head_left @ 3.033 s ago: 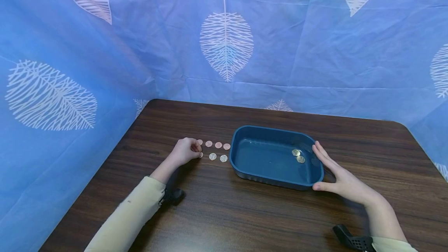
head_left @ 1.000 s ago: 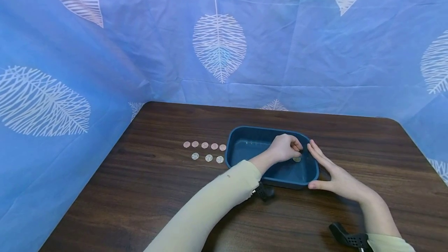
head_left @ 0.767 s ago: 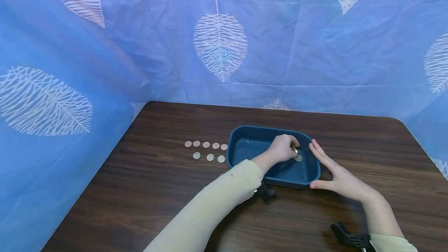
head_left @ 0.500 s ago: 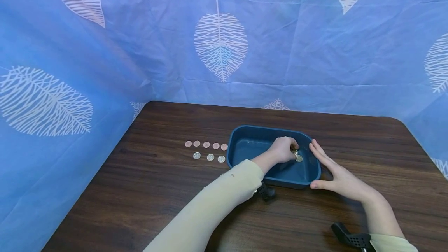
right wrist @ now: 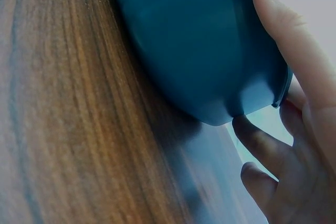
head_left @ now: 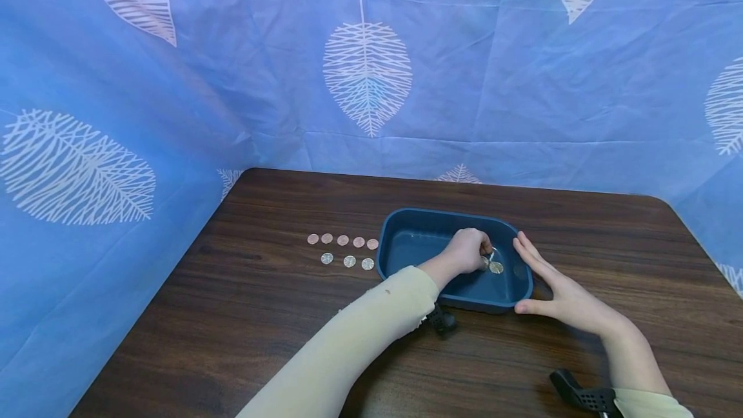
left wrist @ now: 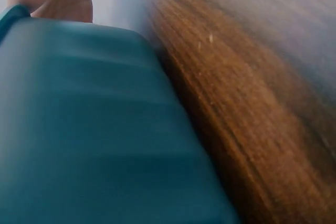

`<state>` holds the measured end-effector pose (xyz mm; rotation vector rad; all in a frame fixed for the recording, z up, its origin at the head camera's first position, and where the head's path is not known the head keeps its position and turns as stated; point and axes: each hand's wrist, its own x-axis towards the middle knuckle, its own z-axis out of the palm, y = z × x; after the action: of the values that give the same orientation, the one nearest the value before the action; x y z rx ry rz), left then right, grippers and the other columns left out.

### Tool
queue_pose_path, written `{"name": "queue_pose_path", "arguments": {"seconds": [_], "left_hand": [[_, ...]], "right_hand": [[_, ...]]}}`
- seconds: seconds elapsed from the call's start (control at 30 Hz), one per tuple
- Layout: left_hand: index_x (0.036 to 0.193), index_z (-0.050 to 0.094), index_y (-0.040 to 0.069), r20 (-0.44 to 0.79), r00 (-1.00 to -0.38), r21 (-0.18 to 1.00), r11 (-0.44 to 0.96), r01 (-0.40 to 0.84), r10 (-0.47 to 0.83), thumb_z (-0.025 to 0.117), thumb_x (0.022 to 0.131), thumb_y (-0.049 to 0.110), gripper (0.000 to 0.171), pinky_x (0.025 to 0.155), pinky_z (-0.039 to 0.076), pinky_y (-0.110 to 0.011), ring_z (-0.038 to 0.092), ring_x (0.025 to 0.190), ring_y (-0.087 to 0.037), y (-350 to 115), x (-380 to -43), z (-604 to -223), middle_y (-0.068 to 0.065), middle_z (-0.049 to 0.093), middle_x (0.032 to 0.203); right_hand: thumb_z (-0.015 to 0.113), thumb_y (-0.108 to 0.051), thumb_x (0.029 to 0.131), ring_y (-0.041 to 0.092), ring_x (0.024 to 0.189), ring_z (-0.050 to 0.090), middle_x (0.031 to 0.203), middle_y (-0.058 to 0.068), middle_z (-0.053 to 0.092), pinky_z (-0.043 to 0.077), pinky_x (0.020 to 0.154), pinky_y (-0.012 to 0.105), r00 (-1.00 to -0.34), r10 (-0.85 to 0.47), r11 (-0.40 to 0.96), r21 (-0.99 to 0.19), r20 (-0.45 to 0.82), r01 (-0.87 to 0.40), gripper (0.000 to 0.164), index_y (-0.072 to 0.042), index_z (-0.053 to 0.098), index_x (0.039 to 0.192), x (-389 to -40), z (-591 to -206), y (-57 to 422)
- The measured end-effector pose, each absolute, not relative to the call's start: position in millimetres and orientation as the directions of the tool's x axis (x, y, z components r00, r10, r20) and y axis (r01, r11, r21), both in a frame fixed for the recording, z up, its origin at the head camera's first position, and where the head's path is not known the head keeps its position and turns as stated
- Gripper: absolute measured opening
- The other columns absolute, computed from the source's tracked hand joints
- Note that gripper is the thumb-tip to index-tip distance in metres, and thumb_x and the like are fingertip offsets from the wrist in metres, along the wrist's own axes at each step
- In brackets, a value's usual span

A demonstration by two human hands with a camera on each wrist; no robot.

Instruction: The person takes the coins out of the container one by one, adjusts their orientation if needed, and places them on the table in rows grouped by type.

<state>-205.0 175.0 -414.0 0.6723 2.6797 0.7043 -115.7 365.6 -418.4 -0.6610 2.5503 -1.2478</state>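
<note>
My left hand (head_left: pixel 463 251) reaches into the blue tray (head_left: pixel 406 210), its fingers curled down near the right end. Thumb and fingertips pinch a coin (head_left: pixel 492 255), of which only a bright tilted edge shows. Just beneath lies a gold-coloured coin (head_left: pixel 496 268) on the tray floor, and a bit of another coin (head_left: pixel 484 263) peeks out beside the thumb. My right hand (head_left: pixel 560 292) rests against the tray's right end, fingers straight along the end wall and thumb at the near corner. In the right wrist view its thumb (right wrist: pixel 283 22) touches the rim.
Left of the tray lie a row of copper-coloured coins (head_left: pixel 343 240) and, nearer, a row of silvery coins (head_left: pixel 349 262). The dark wooden table (head_left: pixel 191 334) backs onto a blue leaf-patterned cloth (head_left: pixel 441 69).
My left hand has gone from the coin rows into the tray. Over the last second its fingers have shifted slightly and the coins under them have moved. The right hand has stayed put.
</note>
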Motion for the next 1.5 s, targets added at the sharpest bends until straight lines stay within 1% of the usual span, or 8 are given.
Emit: {"name": "queue_pose_path", "arguments": {"seconds": [0.1, 0.27, 0.57, 0.73, 0.93, 1.03, 1.3, 1.5], "left_hand": [[0.099, 0.071, 0.015, -0.157, -0.866, 0.519, 0.786, 0.336, 0.475, 0.075, 0.084, 0.015, 0.016, 0.064, 0.041, -0.014, 0.051, 0.074, -0.003, 174.3, -204.1, -413.4, 0.009, 0.06, 0.086], [0.091, 0.071, 0.013, -0.17, -0.872, 0.529, 0.789, 0.312, 0.458, 0.075, 0.084, 0.016, 0.009, 0.061, 0.042, -0.016, 0.05, 0.067, -0.004, 173.2, -202.6, -411.4, 0.008, 0.058, 0.078], [0.086, 0.07, 0.012, -0.187, -0.872, 0.536, 0.791, 0.295, 0.452, 0.079, 0.08, 0.015, 0.011, 0.059, 0.043, -0.016, 0.052, 0.063, -0.004, 174.0, -204.6, -411.5, 0.008, 0.061, 0.081], [0.08, 0.065, 0.012, -0.186, -0.864, 0.564, 0.771, 0.296, 0.467, 0.074, 0.084, 0.009, 0.01, 0.054, 0.042, -0.017, 0.051, 0.061, -0.006, 173.7, -204.1, -410.2, 0.007, 0.057, 0.074], [0.081, 0.067, 0.013, -0.16, -0.858, 0.581, 0.749, 0.317, 0.488, 0.068, 0.088, 0.005, 0.01, 0.055, 0.041, -0.016, 0.051, 0.063, -0.005, 173.6, -204.3, -410.0, 0.006, 0.061, 0.079], [0.082, 0.068, 0.013, -0.143, -0.856, 0.615, 0.722, 0.316, 0.496, 0.068, 0.088, 0.006, 0.009, 0.056, 0.041, -0.015, 0.051, 0.064, -0.004, 173.5, -204.7, -410.1, 0.006, 0.062, 0.08], [0.083, 0.067, 0.013, -0.087, -0.834, 0.738, 0.597, 0.314, 0.545, 0.07, 0.088, 0.011, 0.006, 0.058, 0.043, -0.014, 0.054, 0.063, -0.002, 173.1, -204.5, -407.0, 0.008, 0.058, 0.069], [0.086, 0.069, 0.013, -0.036, -0.846, 0.837, 0.479, 0.265, 0.532, 0.069, 0.089, 0.014, 0.003, 0.058, 0.045, -0.017, 0.055, 0.066, -0.003, 167.7, -204.2, -401.6, 0.008, 0.059, 0.073]], "right_hand": [[0.073, -0.013, 0.085, 0.007, 0.141, -0.008, 0.159, -0.004, -0.013, 0.019, 0.089, 0.076, -0.873, -0.488, 0.538, -0.79, -0.009, -0.293, 0.101, -0.029, 0.001, 0.154, -116.3, -418.8, 365.5], [0.073, -0.013, 0.085, 0.006, 0.141, -0.008, 0.158, -0.01, -0.013, 0.018, 0.089, 0.076, -0.873, -0.488, 0.534, -0.794, -0.009, -0.29, 0.1, -0.029, 0.001, 0.154, -117.1, -419.1, 365.8], [0.072, -0.012, 0.085, 0.008, 0.141, -0.01, 0.158, -0.007, -0.013, 0.015, 0.089, 0.077, -0.874, -0.485, 0.528, -0.8, -0.011, -0.283, 0.1, -0.029, 0.002, 0.154, -117.6, -418.2, 366.8], [0.072, -0.012, 0.086, 0.01, 0.141, -0.01, 0.158, -0.009, -0.013, 0.015, 0.089, 0.077, -0.874, -0.485, 0.527, -0.802, -0.013, -0.28, 0.099, -0.029, 0.002, 0.154, -117.6, -417.8, 366.9], [0.071, -0.011, 0.086, 0.011, 0.142, -0.01, 0.158, -0.011, -0.013, 0.016, 0.089, 0.077, -0.874, -0.485, 0.527, -0.802, -0.014, -0.28, 0.099, -0.029, 0.002, 0.154, -117.7, -417.4, 366.5], [0.071, -0.011, 0.086, 0.011, 0.142, -0.01, 0.158, -0.008, -0.013, 0.016, 0.089, 0.077, -0.874, -0.486, 0.527, -0.803, -0.015, -0.279, 0.099, -0.029, 0.002, 0.154, -118.0, -416.9, 366.2], [0.071, -0.009, 0.086, 0.008, 0.141, -0.009, 0.159, 0.0, -0.013, 0.016, 0.089, 0.077, -0.87, -0.493, 0.517, -0.807, -0.007, -0.287, 0.098, -0.027, 0.002, 0.155, -118.1, -417.4, 367.3], [0.07, -0.007, 0.087, 0.011, 0.142, -0.01, 0.159, -0.002, -0.014, 0.014, 0.089, 0.077, -0.864, -0.503, 0.495, -0.821, -0.004, -0.284, 0.097, -0.026, 0.002, 0.155, -118.1, -417.8, 365.9]]}}
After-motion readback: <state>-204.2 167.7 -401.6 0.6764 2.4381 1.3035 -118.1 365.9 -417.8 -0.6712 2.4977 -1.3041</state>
